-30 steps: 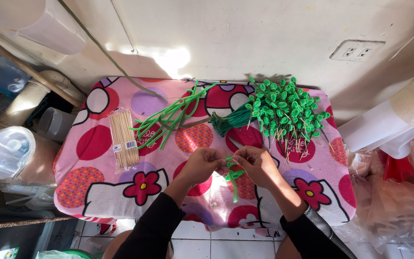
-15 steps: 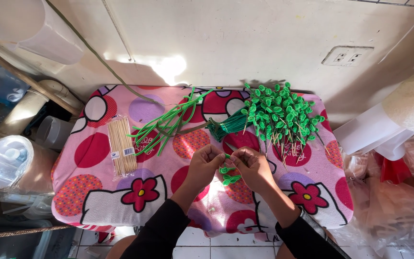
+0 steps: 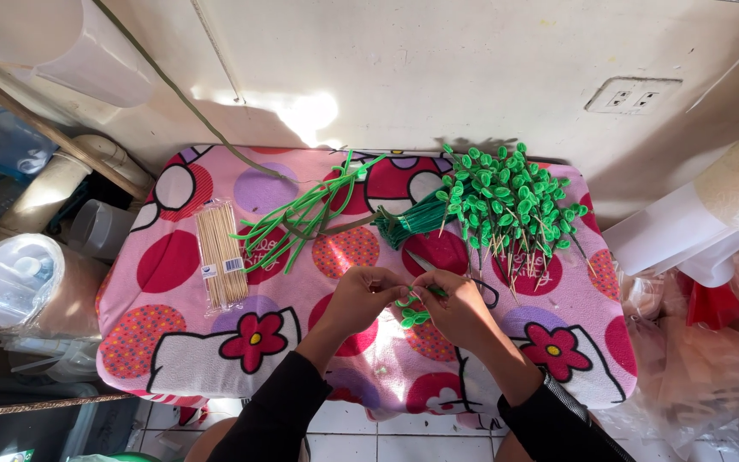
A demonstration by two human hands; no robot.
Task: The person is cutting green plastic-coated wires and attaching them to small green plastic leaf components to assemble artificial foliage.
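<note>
My left hand (image 3: 359, 298) and my right hand (image 3: 455, 308) meet over the middle of a small table covered with a pink cartoon-print cloth (image 3: 173, 342). Together they pinch a short green pipe-cleaner piece with small leaf loops (image 3: 410, 310), which sits between the fingertips of both. Just behind my hands lies a big pile of finished green leaf stems on sticks (image 3: 506, 201). A bundle of dark green wire (image 3: 412, 221) points into that pile. Loose long green pipe cleaners (image 3: 301, 218) lie to the left of it.
A clear packet of wooden skewers (image 3: 220, 255) lies on the cloth's left part. Plastic containers and a jar (image 3: 10, 287) crowd the floor at the left. Plastic bags (image 3: 712, 342) fill the right side. A wall with a socket (image 3: 633, 96) stands behind the table.
The view has shifted slightly. My hands stay together over the cloth, and the green piece between them is pulled in closer to the fingertips and hangs down less.
</note>
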